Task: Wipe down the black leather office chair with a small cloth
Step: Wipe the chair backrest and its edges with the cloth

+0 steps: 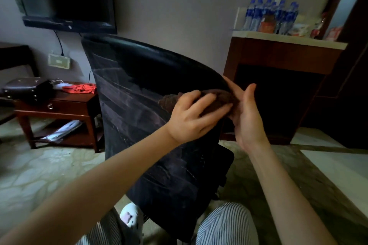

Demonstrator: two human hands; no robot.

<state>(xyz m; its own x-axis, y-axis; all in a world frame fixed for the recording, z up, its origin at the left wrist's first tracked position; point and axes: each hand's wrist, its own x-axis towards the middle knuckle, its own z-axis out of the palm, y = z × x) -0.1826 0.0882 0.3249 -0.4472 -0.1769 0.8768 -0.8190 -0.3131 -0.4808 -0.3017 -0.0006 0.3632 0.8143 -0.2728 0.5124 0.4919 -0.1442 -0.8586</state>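
Your left hand (190, 118) lies on the backrest of the black leather office chair (137, 89). Its fingers are spread and bent over the small brown terry cloth (218, 96), gripping the bunched fabric and pressing it against the backrest's right edge, just below the top right corner. Your right hand (247, 117) stands upright just beside that edge, palm turned toward the chair and released, its fingers nearly straight and touching the end of the cloth at the edge without grasping it.
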